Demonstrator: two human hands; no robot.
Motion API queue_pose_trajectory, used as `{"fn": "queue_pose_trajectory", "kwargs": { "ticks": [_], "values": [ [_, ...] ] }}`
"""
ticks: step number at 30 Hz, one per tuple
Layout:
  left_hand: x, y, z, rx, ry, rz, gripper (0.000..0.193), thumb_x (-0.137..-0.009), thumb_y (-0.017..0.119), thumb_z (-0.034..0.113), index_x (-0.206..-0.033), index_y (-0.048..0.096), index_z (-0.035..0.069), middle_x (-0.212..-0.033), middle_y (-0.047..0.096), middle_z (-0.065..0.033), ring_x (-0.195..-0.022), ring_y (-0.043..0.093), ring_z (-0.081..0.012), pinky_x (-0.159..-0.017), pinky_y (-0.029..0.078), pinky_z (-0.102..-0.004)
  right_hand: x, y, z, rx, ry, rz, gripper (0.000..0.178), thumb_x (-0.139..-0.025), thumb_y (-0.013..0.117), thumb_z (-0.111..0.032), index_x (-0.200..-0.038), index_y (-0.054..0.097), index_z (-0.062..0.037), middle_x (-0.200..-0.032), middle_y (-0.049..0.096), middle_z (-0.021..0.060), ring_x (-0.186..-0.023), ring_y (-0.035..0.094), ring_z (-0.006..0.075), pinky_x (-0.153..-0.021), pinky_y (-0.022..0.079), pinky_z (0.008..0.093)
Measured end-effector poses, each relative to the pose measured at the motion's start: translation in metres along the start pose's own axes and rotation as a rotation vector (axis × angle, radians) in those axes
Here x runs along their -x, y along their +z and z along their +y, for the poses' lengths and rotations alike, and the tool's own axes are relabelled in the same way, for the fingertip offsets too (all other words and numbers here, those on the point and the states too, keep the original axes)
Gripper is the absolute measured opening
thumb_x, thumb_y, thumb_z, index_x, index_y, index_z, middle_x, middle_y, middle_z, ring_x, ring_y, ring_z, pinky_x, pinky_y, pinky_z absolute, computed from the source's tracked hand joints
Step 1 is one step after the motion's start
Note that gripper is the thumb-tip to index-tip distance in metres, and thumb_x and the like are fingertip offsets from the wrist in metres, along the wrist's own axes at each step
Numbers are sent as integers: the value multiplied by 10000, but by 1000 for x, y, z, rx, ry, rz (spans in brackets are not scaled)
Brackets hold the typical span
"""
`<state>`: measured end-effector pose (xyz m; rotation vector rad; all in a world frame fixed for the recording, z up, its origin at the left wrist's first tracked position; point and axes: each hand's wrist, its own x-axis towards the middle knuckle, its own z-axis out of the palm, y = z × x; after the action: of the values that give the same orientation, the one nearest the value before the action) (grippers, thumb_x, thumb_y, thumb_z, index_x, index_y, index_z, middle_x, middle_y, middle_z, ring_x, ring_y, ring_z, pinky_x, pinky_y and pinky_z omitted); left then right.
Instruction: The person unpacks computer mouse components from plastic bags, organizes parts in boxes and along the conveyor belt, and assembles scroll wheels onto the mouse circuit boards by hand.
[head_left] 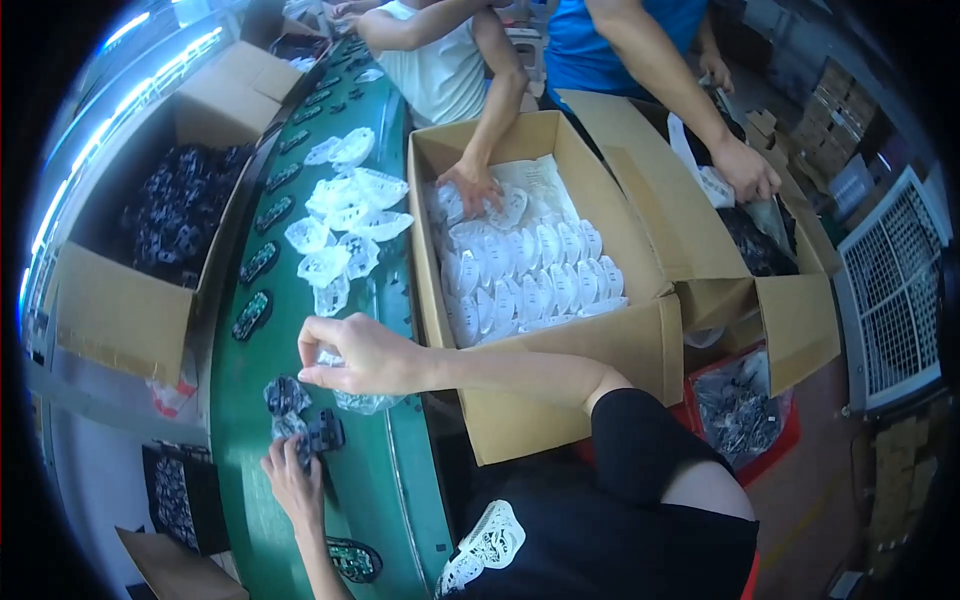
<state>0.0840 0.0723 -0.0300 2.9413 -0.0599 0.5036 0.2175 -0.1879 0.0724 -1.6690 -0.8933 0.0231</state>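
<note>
The left hand (288,472) rests against black plastic parts (325,432) on the green worktop (232,400), seemingly steadying them; whether it grips cannot be told. The right hand (362,358), its hold likewise unclear, curls near translucent shells (345,205), bunched perhaps for easy reach.

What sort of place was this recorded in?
Probably a factory assembly line: a long green work surface carries a row of small circuit boards, and an open cardboard carton alongside holds neat rows of white parts.
</note>
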Motion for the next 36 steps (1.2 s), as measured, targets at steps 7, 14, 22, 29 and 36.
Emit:
{"fn": "queue_pose_trajectory", "kwargs": {
  "ticks": [7,14,22,29,36],
  "values": [
    [9,-23,9,286,-258,124,461,-763,725,7,-1203,594,52,-1094,610,-141,-988,592,-317,-884,481,-402,-4,-2,15,-22,99,24,287,-839,747,-198,-1020,626,-10,-902,692,146,-831,692,254,-761,523,356],
    [-19,-38,7,604,-522,134,299,-939,662,302,-977,700,8,-854,705,-79,-790,654,-158,-724,501,-294,-10,1,51,233,380,-223,358,-910,695,-378,-811,703,-33,-652,619,19,-567,584,90,-544,497,291],
    [-10,-39,18,1316,-656,174,350,-1004,554,384,-948,619,45,-785,532,34,-662,532,-43,-531,532,-226,-18,69,34,123,225,-582,460,-859,736,-398,-1092,635,-14,-932,680,167,-877,651,219,-790,502,362],
    [11,-48,43,932,-416,129,266,-801,748,73,-1050,657,64,-666,473,15,-617,478,-68,-584,421,-266,-37,82,64,-583,737,-851,582,-911,637,-295,-1370,493,33,-1032,619,72,-860,556,100,-734,451,241],
    [15,-47,56,979,-448,292,501,-773,766,93,-1235,572,75,-903,584,-68,-847,591,-210,-784,507,-335,-31,92,55,-294,575,-847,371,-946,656,-305,-1131,661,16,-982,685,39,-863,606,80,-795,485,241]
  ]
}}
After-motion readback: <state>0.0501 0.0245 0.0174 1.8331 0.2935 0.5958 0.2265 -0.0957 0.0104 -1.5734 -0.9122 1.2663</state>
